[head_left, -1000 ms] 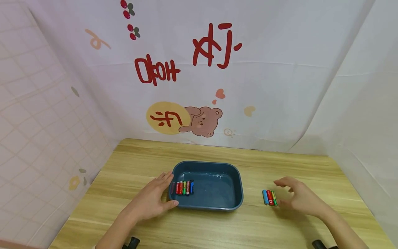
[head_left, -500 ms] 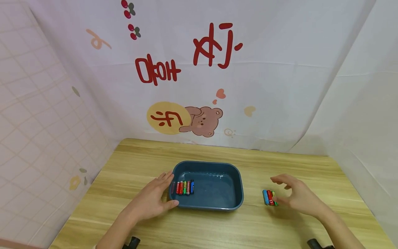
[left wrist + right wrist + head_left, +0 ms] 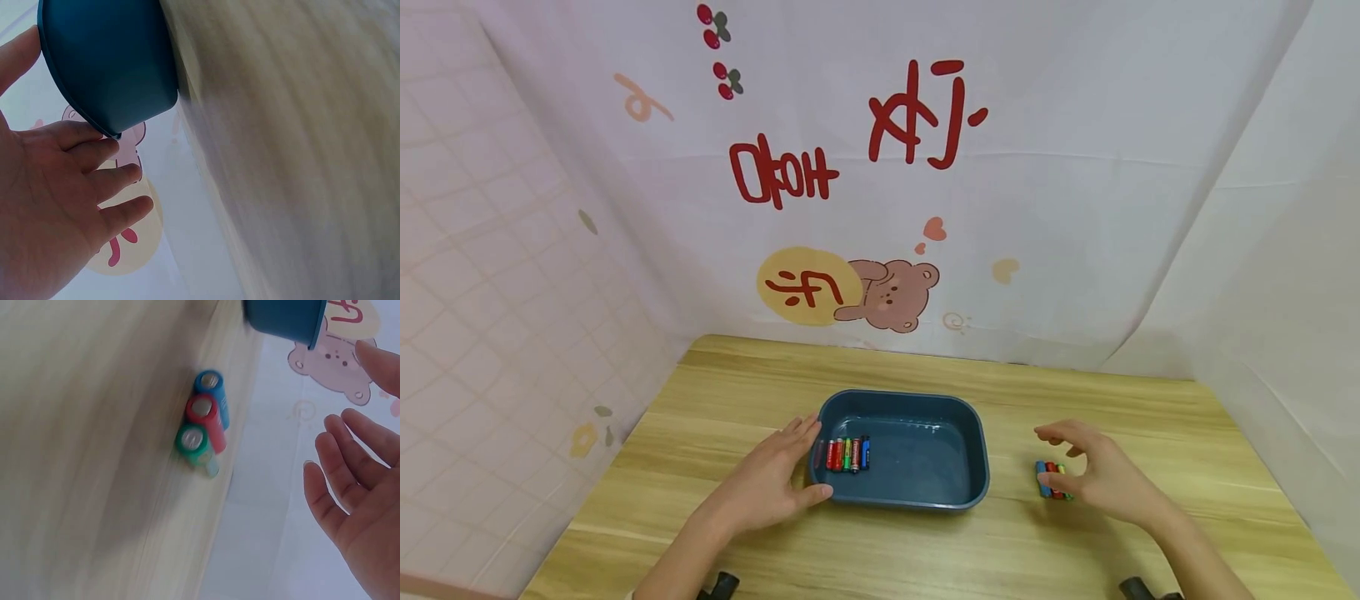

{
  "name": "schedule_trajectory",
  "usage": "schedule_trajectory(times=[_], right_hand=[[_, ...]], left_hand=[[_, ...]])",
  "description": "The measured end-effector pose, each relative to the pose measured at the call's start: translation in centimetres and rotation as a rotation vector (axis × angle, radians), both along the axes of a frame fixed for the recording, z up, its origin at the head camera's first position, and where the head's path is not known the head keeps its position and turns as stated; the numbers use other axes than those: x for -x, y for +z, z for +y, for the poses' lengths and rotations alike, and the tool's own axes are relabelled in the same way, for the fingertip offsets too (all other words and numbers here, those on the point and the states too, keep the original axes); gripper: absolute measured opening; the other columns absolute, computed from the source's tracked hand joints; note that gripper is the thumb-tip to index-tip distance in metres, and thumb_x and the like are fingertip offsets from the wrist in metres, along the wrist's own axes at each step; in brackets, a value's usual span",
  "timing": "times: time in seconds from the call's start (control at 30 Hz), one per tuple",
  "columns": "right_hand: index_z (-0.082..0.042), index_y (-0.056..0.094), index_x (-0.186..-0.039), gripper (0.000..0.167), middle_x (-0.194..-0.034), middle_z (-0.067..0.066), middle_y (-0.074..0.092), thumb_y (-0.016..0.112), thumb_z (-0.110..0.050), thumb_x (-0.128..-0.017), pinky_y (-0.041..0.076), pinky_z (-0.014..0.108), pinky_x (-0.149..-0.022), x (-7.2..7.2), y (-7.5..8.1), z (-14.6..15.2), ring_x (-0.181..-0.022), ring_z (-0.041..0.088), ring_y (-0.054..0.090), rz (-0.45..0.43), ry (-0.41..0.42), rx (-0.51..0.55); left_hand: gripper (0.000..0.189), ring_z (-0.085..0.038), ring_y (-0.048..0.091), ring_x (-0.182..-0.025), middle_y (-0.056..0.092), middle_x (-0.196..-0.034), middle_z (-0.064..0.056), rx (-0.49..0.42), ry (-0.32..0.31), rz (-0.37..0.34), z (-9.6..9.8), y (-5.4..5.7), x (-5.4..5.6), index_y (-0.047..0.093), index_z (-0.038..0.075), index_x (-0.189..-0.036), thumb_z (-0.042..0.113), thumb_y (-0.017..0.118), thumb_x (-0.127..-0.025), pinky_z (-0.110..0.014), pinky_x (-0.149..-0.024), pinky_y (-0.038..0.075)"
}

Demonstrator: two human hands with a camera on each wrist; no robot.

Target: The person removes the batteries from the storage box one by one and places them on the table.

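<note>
Head: right hand (image 3: 1096,473) hangs over three batteries (image 3: 1052,467) on the table (image 3: 925,550) beside the tray (image 3: 917,454), five others (image 3: 847,455) lined up inside it; reads as a reach to pick up. Left wrist: left hand (image 3: 53,181) spread loosely, thumb and index touching the tray's rim, probably steadying it. Right wrist: fingers parted, holding nothing; next move likely calls for lowering and pinching one battery.
</note>
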State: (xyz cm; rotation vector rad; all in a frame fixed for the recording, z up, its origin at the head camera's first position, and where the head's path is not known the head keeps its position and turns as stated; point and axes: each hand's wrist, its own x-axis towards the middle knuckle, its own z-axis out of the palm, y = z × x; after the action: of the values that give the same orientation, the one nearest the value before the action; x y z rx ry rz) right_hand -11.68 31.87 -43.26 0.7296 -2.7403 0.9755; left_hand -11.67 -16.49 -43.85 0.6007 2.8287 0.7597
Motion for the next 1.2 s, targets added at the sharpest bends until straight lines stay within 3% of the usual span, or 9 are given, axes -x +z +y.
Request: schedule_trajectory(times=[0.7,0.87,1.0,1.2], right_hand=[[-0.017,0.069,-0.131,0.053,-0.126,-0.008,0.069,0.090,-0.015,-0.083,0.054,0.034,-0.084,1.1,1.2,-5.3,-0.109,0.014,0.063,0.082,0.087,0.058],[-0.012,0.067,-0.135,0.055,-0.134,-0.004,0.067,0.088,-0.025,-0.086,0.055,0.044,-0.094,1.1,1.4,-6.7,-0.121,0.020,0.062,0.004,0.072,0.044],[-0.015,0.064,-0.140,0.059,-0.141,-0.001,0.062,0.086,-0.032,-0.089,0.051,0.056,-0.102,1.0,1.6,-7.8,-0.131,0.026,0.058,-0.044,0.071,0.027],[-0.016,0.063,-0.142,0.058,-0.142,-0.001,0.061,0.083,-0.036,-0.092,0.049,0.058,-0.105,0.9,1.5,-9.7,-0.133,0.028,0.056,-0.056,0.107,-0.025]], left_hand=[[0.093,-0.038,0.026,-0.156,0.032,-0.169,-0.014,-0.006,-0.013,0.021,-0.1,-0.3,0.1,0.040,-0.001,-0.159,0.049,0.079,-0.091,-0.060,-0.124,0.024],[0.093,-0.039,0.026,-0.156,0.032,-0.169,-0.014,-0.001,-0.012,0.020,-0.1,-0.3,0.1,0.040,-0.001,-0.159,0.049,0.079,-0.092,-0.060,-0.124,0.024],[0.093,-0.039,0.026,-0.156,0.032,-0.169,-0.014,0.001,-0.012,0.023,-0.1,-0.3,0.2,0.040,-0.001,-0.159,0.049,0.079,-0.091,-0.060,-0.124,0.024],[0.094,-0.039,0.026,-0.156,0.033,-0.169,-0.014,0.006,-0.007,0.020,-0.1,-0.3,0.1,0.040,-0.001,-0.159,0.050,0.079,-0.091,-0.060,-0.124,0.024]])
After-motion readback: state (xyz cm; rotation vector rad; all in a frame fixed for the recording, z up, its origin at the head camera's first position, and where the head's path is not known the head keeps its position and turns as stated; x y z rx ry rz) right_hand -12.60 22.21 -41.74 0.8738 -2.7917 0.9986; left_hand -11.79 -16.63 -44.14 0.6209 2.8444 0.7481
